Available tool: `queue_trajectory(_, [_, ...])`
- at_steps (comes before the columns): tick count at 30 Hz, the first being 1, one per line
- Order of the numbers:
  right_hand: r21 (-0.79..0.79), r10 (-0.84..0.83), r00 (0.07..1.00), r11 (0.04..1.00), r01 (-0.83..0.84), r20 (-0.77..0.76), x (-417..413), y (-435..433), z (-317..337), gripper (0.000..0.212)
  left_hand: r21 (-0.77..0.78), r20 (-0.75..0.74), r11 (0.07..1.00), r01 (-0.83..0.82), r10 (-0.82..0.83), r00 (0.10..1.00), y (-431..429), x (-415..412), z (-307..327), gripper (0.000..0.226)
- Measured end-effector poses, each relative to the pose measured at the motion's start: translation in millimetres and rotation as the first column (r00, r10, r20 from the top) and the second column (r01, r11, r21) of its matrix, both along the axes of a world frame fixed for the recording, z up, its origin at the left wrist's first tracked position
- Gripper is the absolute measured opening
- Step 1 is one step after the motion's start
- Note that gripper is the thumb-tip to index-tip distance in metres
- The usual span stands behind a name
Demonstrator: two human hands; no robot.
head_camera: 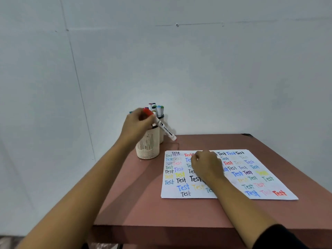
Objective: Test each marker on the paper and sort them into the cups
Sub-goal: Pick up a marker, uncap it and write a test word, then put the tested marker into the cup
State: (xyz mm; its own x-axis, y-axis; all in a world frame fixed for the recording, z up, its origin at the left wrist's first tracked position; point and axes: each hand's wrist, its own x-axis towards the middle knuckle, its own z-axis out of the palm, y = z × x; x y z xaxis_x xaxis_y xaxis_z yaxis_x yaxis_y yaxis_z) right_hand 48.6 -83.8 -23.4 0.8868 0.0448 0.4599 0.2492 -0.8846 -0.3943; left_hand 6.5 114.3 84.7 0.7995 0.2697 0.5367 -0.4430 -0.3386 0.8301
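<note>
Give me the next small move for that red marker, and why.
Probably bring the red marker down to the paper for a test stroke. The left hand grips its capped end, slanted above the near cup, tip toward the sheet, while the right hand rests on the paper, seemingly steadying it.

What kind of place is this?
Probably a bare indoor test corner: a small reddish-brown table by a plain white wall, with cups of markers and a paper covered in "Test" scribbles.

White red-capped marker (164,129) slants tip-down over cream cups (148,146) beside word-covered paper (265,184).
</note>
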Motion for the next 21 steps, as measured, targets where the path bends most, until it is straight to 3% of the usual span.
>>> queue_trajectory(5, [-0.112, 0.006, 1.0, 0.994, -0.005, 0.002, -3, 1, -2, 0.036, 0.139, 0.159, 0.964, -0.227, 0.204, 0.966, 20, 7, 53, 0.028])
queue_trajectory(9, [-0.126, 0.005, 1.0, 0.992, -0.003, 0.015, -1, 1, -4, 0.035, 0.249, 0.239, 0.907, -0.341, 0.283, 0.929, 26, 16, 78, 0.029])
queue_trajectory(16, [-0.121, 0.006, 0.999, 0.993, -0.002, 0.033, 0, 2, -5, 0.034, 0.5, 0.093, 0.813, -0.298, 0.292, 0.952, 27, 38, 52, 0.037])
queue_trajectory(21, [-0.123, 0.002, 0.999, 0.992, 0.002, 0.034, 2, 3, -5, 0.034, 0.737, 0.051, 0.591, -0.328, 0.435, 0.899, 36, 49, 18, 0.023])
